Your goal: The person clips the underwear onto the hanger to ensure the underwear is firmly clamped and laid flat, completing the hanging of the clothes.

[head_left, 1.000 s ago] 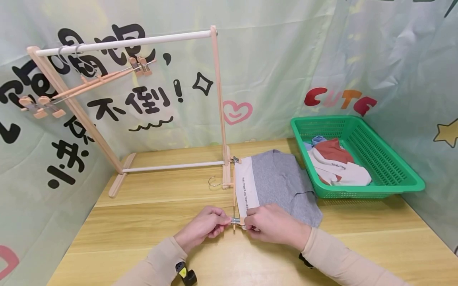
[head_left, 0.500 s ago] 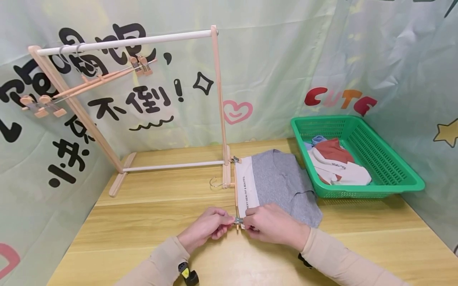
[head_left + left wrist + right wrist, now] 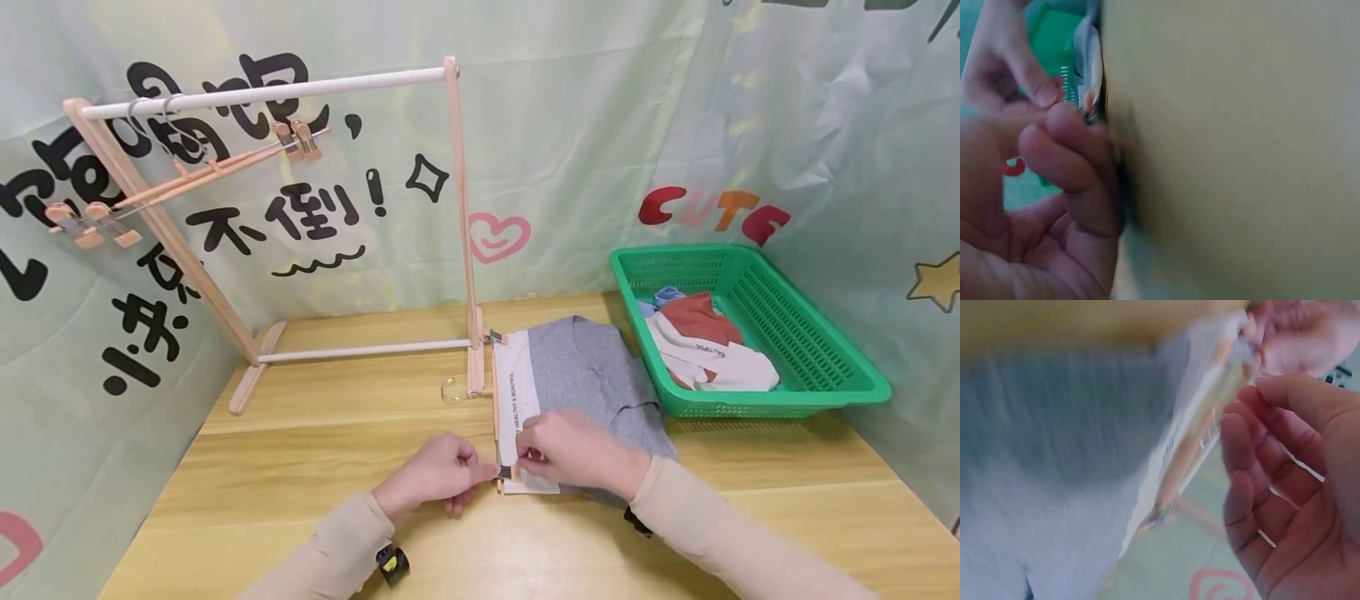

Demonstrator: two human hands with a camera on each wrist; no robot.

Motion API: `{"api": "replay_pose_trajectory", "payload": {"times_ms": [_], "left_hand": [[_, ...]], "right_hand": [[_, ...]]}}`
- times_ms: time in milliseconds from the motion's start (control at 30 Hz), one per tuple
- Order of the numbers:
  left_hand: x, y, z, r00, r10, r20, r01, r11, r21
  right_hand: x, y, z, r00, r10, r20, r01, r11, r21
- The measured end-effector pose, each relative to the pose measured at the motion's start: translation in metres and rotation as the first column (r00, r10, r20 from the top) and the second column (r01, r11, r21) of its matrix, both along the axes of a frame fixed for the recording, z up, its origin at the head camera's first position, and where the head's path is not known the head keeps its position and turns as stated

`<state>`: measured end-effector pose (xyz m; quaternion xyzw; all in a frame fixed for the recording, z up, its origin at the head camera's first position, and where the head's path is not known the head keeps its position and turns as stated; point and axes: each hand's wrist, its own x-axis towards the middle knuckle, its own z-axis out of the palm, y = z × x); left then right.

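Observation:
Grey underpants [image 3: 581, 358] with a wide white printed waistband lie flat on the table. Along the waistband runs a wooden clip hanger [image 3: 495, 412], its metal hook pointing left. The far clip [image 3: 496, 337] grips the waistband's far end. At the near end, my left hand [image 3: 438, 473] pinches the near clip [image 3: 506, 472] between thumb and finger; the waistband's corner lies by it. My right hand [image 3: 573, 450] hovers just over the waistband beside that clip. In the right wrist view, the right hand's [image 3: 1297, 462] fingers are loosely curled with nothing between them.
A wooden rack [image 3: 462, 208] with white bars stands at the back left, clip hangers [image 3: 202, 172] on its top bar. On the right, a green basket [image 3: 817, 400] holds folded red, white and blue clothes [image 3: 705, 333]. Printed cloth walls enclose the wooden table [image 3: 300, 475].
The right hand has come off the waistband's near corner and risen slightly, uncovering that corner. The left hand and near clip have shifted a little to the right, with the hanger.

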<state>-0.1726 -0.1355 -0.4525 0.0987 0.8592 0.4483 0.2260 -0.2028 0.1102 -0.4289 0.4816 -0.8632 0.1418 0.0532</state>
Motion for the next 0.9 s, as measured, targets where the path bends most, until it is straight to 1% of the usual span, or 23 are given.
{"api": "replay_pose_trajectory", "payload": {"times_ms": [67, 133, 200, 233, 267, 300, 333, 400, 433, 500, 533, 567, 600, 633, 667, 767, 833, 900], "left_hand": [[-0.005, -0.002, 0.010, 0.997, -0.053, -0.049, 0.048, 0.994, -0.098], [-0.012, -0.004, 0.021, 0.992, -0.094, -0.084, 0.080, 0.984, -0.159], [-0.022, -0.004, 0.034, 0.984, -0.114, -0.136, 0.083, 0.974, -0.211], [-0.030, -0.003, 0.040, 0.979, -0.111, -0.172, 0.069, 0.970, -0.233], [-0.039, -0.002, 0.046, 0.974, -0.094, -0.205, 0.042, 0.969, -0.244], [-0.050, 0.000, 0.051, 0.964, -0.081, -0.253, 0.013, 0.966, -0.259], [-0.062, 0.003, 0.055, 0.950, -0.067, -0.306, -0.020, 0.962, -0.273], [-0.088, 0.009, 0.059, 0.912, -0.026, -0.409, -0.102, 0.952, -0.287], [-0.101, 0.013, 0.059, 0.891, -0.006, -0.453, -0.142, 0.946, -0.293], [-0.126, 0.018, 0.054, 0.849, 0.024, -0.528, -0.215, 0.928, -0.304], [-0.136, 0.021, 0.051, 0.834, 0.044, -0.549, -0.249, 0.919, -0.305], [-0.144, 0.024, 0.047, 0.825, 0.065, -0.561, -0.277, 0.912, -0.302], [-0.151, 0.027, 0.043, 0.821, 0.079, -0.566, -0.300, 0.902, -0.310], [-0.156, 0.029, 0.039, 0.813, 0.081, -0.576, -0.311, 0.897, -0.313], [-0.159, 0.032, 0.036, 0.810, 0.078, -0.581, -0.315, 0.894, -0.319], [-0.165, 0.038, 0.030, 0.795, 0.046, -0.605, -0.310, 0.888, -0.339], [-0.168, 0.041, 0.029, 0.773, 0.012, -0.634, -0.312, 0.878, -0.364], [-0.172, 0.043, 0.030, 0.763, -0.003, -0.646, -0.320, 0.867, -0.383]], "right_hand": [[-0.017, 0.001, 0.008, 0.999, -0.030, 0.035, 0.029, 1.000, 0.006], [-0.036, 0.001, 0.015, 0.994, -0.086, 0.070, 0.084, 0.996, 0.027], [-0.056, 0.000, 0.022, 0.980, -0.164, 0.109, 0.158, 0.986, 0.059], [-0.067, 0.000, 0.025, 0.973, -0.199, 0.115, 0.191, 0.979, 0.072], [-0.079, -0.001, 0.027, 0.965, -0.232, 0.122, 0.223, 0.971, 0.084], [-0.090, -0.001, 0.029, 0.956, -0.264, 0.126, 0.254, 0.963, 0.094], [-0.102, -0.001, 0.030, 0.948, -0.289, 0.130, 0.278, 0.956, 0.098], [-0.124, -0.001, 0.030, 0.934, -0.324, 0.152, 0.312, 0.945, 0.102], [-0.134, -0.002, 0.028, 0.926, -0.340, 0.163, 0.327, 0.940, 0.100], [-0.151, -0.004, 0.024, 0.912, -0.363, 0.189, 0.352, 0.932, 0.091], [-0.159, -0.007, 0.021, 0.906, -0.373, 0.199, 0.364, 0.928, 0.085], [-0.165, -0.010, 0.017, 0.900, -0.381, 0.212, 0.373, 0.925, 0.079], [-0.170, -0.012, 0.013, 0.894, -0.387, 0.225, 0.380, 0.922, 0.073], [-0.175, -0.016, 0.009, 0.892, -0.386, 0.233, 0.381, 0.922, 0.067], [-0.178, -0.019, 0.006, 0.893, -0.382, 0.237, 0.378, 0.924, 0.061], [-0.186, -0.026, -0.002, 0.898, -0.365, 0.246, 0.364, 0.930, 0.052], [-0.190, -0.029, -0.003, 0.907, -0.353, 0.229, 0.351, 0.935, 0.054], [-0.193, -0.031, -0.002, 0.912, -0.350, 0.215, 0.346, 0.936, 0.057]]}}
